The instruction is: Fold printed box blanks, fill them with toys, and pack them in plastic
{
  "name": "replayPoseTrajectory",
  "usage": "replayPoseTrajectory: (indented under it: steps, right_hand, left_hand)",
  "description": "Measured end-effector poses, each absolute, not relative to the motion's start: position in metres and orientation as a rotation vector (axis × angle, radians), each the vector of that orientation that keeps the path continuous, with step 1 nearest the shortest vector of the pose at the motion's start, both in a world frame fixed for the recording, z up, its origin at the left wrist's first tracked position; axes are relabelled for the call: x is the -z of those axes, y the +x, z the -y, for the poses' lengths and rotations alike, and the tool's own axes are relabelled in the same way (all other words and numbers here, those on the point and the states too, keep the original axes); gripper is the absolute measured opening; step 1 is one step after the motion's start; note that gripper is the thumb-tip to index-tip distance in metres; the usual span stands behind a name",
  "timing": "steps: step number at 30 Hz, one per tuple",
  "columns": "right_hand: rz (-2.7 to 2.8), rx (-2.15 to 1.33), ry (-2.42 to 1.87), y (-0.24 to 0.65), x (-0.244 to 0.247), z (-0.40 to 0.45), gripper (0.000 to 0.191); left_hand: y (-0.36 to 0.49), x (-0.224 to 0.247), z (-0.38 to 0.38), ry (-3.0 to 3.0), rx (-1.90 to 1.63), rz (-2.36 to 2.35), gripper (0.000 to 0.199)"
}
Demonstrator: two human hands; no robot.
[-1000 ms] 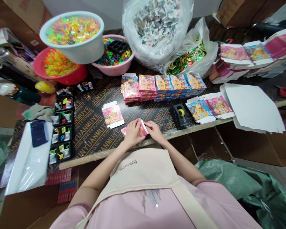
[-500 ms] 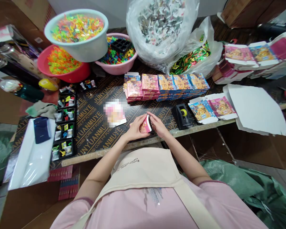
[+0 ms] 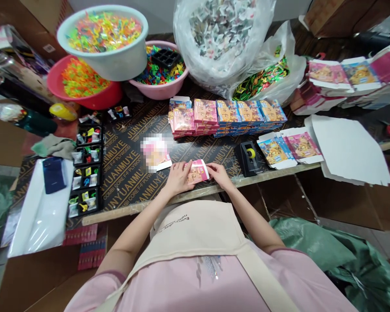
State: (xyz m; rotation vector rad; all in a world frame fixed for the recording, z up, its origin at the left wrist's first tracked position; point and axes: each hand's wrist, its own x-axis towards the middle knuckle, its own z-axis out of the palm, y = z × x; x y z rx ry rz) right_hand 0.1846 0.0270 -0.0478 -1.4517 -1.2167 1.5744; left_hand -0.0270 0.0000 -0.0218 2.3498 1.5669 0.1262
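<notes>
A small pink printed cardboard box (image 3: 199,170) lies near the table's front edge, its white flap end facing right. My left hand (image 3: 178,179) grips it from the left, fingers over the top face. At the right end, my right hand (image 3: 221,176) has its fingertips closed against the flap; the palm side is hidden. Left of and beyond my hands rests a flat pink and white carton (image 3: 160,155), partly blurred out. Behind them stand stacked pink boxes (image 3: 205,112) and blue boxes (image 3: 228,112).
A black tape dispenser (image 3: 247,159) stands to the right, beside flat cartons (image 3: 276,149). Filled black trays (image 3: 86,177) line the left side. Tubs of small toys, including a pale blue tub (image 3: 117,65), and a clear bag of packets (image 3: 188,56) stand at the back.
The box has turned from tilted upright between both hands to lying flatter, printed face up. My left hand has shifted left and over it; my right hand has moved slightly right, to its end.
</notes>
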Motion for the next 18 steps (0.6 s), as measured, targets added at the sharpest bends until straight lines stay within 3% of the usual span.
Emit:
replayPoseTrajectory:
  steps: [8,18]
  right_hand:
    - [1.24,-1.777,-1.385,0.18,0.03,-0.033,0.027]
    - [1.095,-1.633,-1.522,0.208,0.053,-0.048,0.043]
  left_hand:
    - [-0.033,-0.003,0.007,2.432,-0.085,-1.535,0.097]
    - [-0.061,0.0,0.003,2.341,0.071,-1.554,0.096]
